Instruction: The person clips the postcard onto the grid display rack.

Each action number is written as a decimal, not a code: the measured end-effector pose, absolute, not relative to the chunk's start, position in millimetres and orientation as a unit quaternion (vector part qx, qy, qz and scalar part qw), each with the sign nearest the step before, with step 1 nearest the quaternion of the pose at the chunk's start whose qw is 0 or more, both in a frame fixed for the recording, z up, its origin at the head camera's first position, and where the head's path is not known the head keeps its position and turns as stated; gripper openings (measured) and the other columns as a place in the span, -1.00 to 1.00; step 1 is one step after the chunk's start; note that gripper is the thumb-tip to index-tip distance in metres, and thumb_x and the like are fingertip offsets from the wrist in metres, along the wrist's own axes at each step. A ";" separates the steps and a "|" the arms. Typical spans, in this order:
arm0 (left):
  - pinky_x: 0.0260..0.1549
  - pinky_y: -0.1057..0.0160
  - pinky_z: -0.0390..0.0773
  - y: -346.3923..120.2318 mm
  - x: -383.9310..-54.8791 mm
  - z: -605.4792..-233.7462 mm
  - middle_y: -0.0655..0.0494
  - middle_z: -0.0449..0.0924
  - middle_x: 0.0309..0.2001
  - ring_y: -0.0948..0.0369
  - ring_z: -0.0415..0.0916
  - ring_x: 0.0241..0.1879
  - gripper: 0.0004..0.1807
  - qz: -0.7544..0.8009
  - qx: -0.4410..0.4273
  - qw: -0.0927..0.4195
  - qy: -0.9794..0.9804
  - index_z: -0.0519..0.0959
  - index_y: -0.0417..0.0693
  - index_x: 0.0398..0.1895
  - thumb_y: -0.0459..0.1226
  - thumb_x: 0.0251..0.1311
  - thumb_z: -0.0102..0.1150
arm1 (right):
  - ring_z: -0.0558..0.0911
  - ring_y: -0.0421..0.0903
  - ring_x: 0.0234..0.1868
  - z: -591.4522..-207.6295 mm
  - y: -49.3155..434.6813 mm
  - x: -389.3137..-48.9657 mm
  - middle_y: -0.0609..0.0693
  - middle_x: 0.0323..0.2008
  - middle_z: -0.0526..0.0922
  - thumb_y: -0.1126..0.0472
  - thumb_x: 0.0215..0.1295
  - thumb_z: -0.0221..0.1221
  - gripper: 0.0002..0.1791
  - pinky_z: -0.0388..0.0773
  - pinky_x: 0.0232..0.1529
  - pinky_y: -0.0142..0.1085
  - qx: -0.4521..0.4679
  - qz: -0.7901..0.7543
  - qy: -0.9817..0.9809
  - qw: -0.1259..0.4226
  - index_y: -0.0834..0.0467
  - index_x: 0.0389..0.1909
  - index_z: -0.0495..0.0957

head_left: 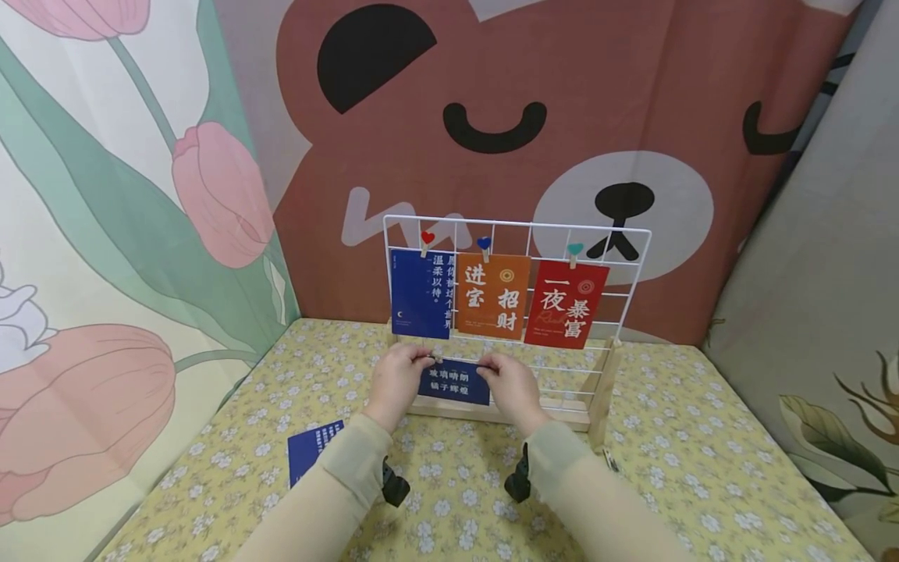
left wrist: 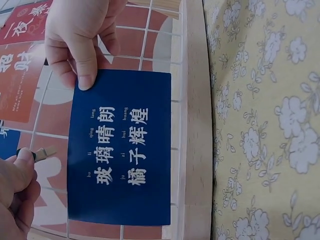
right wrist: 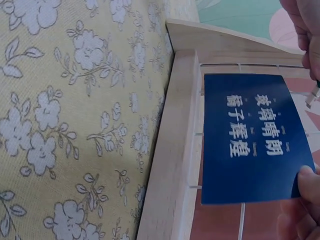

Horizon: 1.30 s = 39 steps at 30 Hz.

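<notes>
My right hand (head_left: pixel 516 388) pinches a dark blue card with white lettering (left wrist: pixel 120 145) by its upper right corner. The card stands upright in front of the lower part of a white wire grid rack (head_left: pixel 520 225). My left hand (head_left: pixel 396 382) holds a small wooden clip (left wrist: pixel 45 153) near the card's upper left corner. In the left wrist view, a gap shows between the clip's tip and the card edge. Higher on the grid hang a blue card (head_left: pixel 414 297), an orange card (head_left: pixel 492 297) and a red card (head_left: pixel 551 320), each under a heart-topped clip.
Wooden supports (head_left: pixel 602 390) hold the grid upright. Another blue card (head_left: pixel 305 457) lies on the flowered tablecloth (head_left: pixel 449 484), partly behind the left sleeve. A small object (head_left: pixel 610 460) lies beside the right sleeve. A curtain with a bear print (head_left: pixel 492 179) hangs behind the rack.
</notes>
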<state>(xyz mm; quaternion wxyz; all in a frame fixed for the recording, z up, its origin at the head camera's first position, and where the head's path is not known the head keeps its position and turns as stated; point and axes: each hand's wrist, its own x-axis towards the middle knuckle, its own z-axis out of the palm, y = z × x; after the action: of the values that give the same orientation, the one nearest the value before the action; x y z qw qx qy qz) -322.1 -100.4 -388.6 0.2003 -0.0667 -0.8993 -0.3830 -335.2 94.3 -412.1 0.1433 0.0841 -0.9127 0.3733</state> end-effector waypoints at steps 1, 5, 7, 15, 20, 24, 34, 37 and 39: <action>-0.15 0.12 0.55 -99.9 -322.4 -388.2 0.11 0.61 -0.22 0.13 0.56 -0.16 -0.85 -0.380 -0.069 0.204 -0.900 0.72 -0.04 -0.19 -0.23 0.24 0.24 | 0.63 -0.17 -0.28 -412.9 93.7 -335.2 -0.14 -0.26 0.68 0.17 0.31 0.23 -0.90 0.56 -0.26 -0.19 0.084 0.371 -0.913 0.148 -0.02 -0.20 0.67; -0.13 0.13 0.56 -97.4 -324.1 -387.7 0.10 0.63 -0.23 0.12 0.57 -0.16 -0.85 -0.368 -0.080 0.222 -0.900 0.72 -0.06 -0.21 -0.24 0.24 0.24 | 0.62 -0.15 -0.27 -415.6 91.2 -334.6 -0.10 -0.25 0.65 0.19 0.30 0.23 -0.91 0.57 -0.27 -0.21 0.089 0.359 -0.912 0.177 0.02 -0.22 0.67; -0.13 0.14 0.56 -95.9 -325.2 -387.8 0.09 0.65 -0.24 0.12 0.58 -0.17 -0.85 -0.363 -0.083 0.231 -0.899 0.72 -0.08 -0.22 -0.24 0.24 0.24 | 0.61 -0.14 -0.28 -417.3 90.0 -334.8 -0.08 -0.25 0.63 0.20 0.30 0.24 -0.92 0.57 -0.28 -0.21 0.091 0.355 -0.911 0.192 0.03 -0.23 0.68; -0.13 0.12 0.55 -90.6 -329.9 -388.2 0.07 0.64 -0.25 0.10 0.57 -0.18 -0.84 -0.351 -0.085 0.234 -0.902 0.72 -0.12 -0.21 -0.27 0.23 0.23 | 0.59 -0.10 -0.29 -419.7 87.5 -335.5 -0.07 -0.28 0.57 0.22 0.29 0.25 -0.92 0.56 -0.27 -0.18 0.083 0.352 -0.906 0.219 0.07 -0.25 0.68; -0.12 0.11 0.54 -88.7 -333.0 -389.2 0.06 0.66 -0.28 0.08 0.58 -0.20 -0.88 -0.330 -0.095 0.267 -0.900 0.72 -0.15 -0.28 -0.30 0.20 0.25 | 0.59 -0.11 -0.29 -420.4 87.6 -335.9 -0.07 -0.29 0.56 0.23 0.29 0.25 -0.93 0.55 -0.27 -0.18 0.083 0.351 -0.906 0.221 0.08 -0.25 0.68; -0.11 0.13 0.55 -88.0 -334.9 -390.8 0.06 0.67 -0.30 0.09 0.59 -0.20 -0.92 -0.320 -0.105 0.281 -0.899 0.72 -0.15 -0.32 -0.36 0.19 0.26 | 0.57 -0.12 -0.29 -420.6 87.6 -336.0 -0.08 -0.30 0.55 0.21 0.30 0.24 -0.92 0.54 -0.28 -0.20 0.082 0.352 -0.908 0.212 0.07 -0.24 0.67; -0.20 0.18 0.56 -86.5 -340.9 -394.9 0.06 0.67 -0.37 0.11 0.59 -0.28 -0.91 -0.239 -0.156 0.330 -0.900 0.70 -0.14 -0.42 -0.37 0.20 0.23 | 0.57 -0.12 -0.27 -420.2 86.8 -335.8 -0.08 -0.28 0.56 0.20 0.30 0.24 -0.92 0.54 -0.27 -0.20 0.080 0.350 -0.909 0.213 0.06 -0.24 0.67; -0.22 0.18 0.55 -85.3 -342.0 -396.2 0.06 0.66 -0.39 0.10 0.59 -0.31 -0.90 -0.208 -0.169 0.347 -0.899 0.70 -0.14 -0.44 -0.38 0.20 0.23 | 0.57 -0.12 -0.27 -420.2 86.5 -335.5 -0.08 -0.28 0.57 0.20 0.30 0.23 -0.92 0.54 -0.27 -0.20 0.082 0.353 -0.907 0.215 0.07 -0.24 0.68; -0.22 0.18 0.55 -84.4 -342.6 -397.1 0.07 0.67 -0.39 0.10 0.59 -0.31 -0.90 -0.192 -0.175 0.356 -0.897 0.70 -0.14 -0.43 -0.37 0.19 0.23 | 0.58 -0.12 -0.27 -420.8 86.5 -335.7 -0.08 -0.28 0.57 0.20 0.30 0.23 -0.92 0.55 -0.27 -0.20 0.083 0.353 -0.906 0.216 0.07 -0.24 0.68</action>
<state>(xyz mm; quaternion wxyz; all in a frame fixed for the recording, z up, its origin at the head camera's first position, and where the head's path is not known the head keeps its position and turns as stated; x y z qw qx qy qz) -342.6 -84.4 -397.1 0.3565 -0.1746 -0.8975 -0.1924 -335.7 86.5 -420.8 0.2164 0.0825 -0.9065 0.3531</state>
